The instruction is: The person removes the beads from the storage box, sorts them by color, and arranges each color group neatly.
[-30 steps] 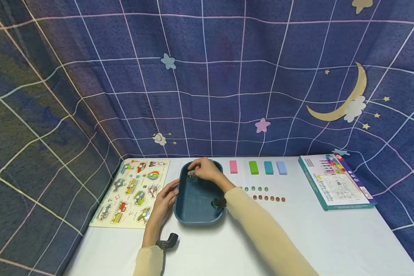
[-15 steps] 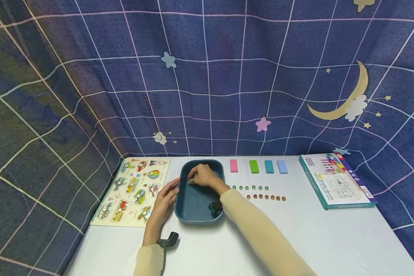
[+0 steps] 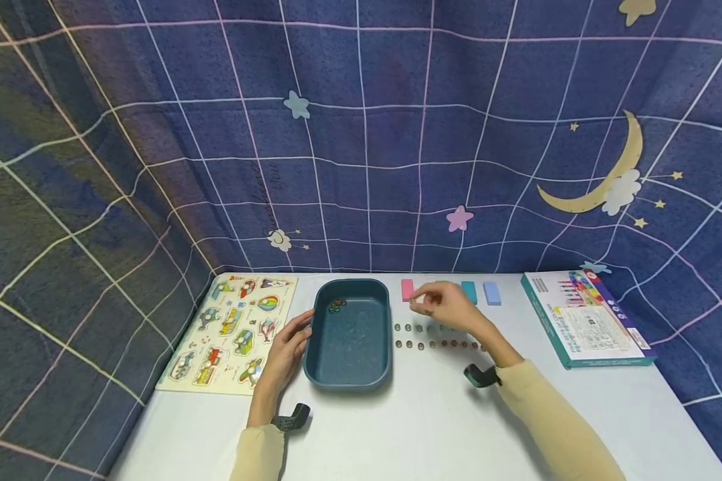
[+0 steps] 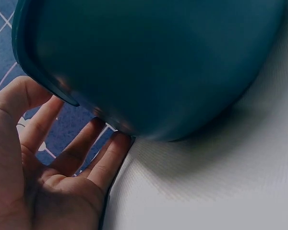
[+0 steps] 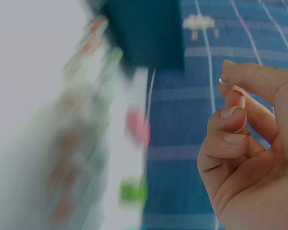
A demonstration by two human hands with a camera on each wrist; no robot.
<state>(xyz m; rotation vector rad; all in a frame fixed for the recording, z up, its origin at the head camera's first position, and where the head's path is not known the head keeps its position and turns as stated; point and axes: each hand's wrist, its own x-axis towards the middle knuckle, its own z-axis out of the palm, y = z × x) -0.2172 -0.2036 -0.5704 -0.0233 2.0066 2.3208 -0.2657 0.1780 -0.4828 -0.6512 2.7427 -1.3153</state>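
My right hand [image 3: 448, 306] is raised over the table right of the dark teal tray [image 3: 349, 383]. Between its thumb and index fingertip it pinches a tiny shiny bead [image 5: 222, 82], mostly covered by the fingers. My left hand [image 3: 287, 351] rests against the tray's left side; in the left wrist view its fairly straight fingers [image 4: 110, 158] touch the outer wall, with the thumb near the rim. Several green and brown beads [image 3: 337, 305] lie in the tray's far left corner. On the table, a row of green beads [image 3: 408, 327] runs behind a row of reddish-brown beads [image 3: 421, 346].
Pink [image 3: 406, 289], teal [image 3: 469, 292] and light blue blocks [image 3: 491, 293] stand along the back; a green block [image 5: 133, 191] is hidden by my hand in the head view. A picture puzzle board [image 3: 228, 334] lies left, a boxed set [image 3: 586, 319] right. A patterned curtain [image 3: 361, 133] hangs behind.
My right hand has lifted out of the tray's far left corner and moved right, above the bead rows, with a bead pinched. The left hand has stayed against the tray.
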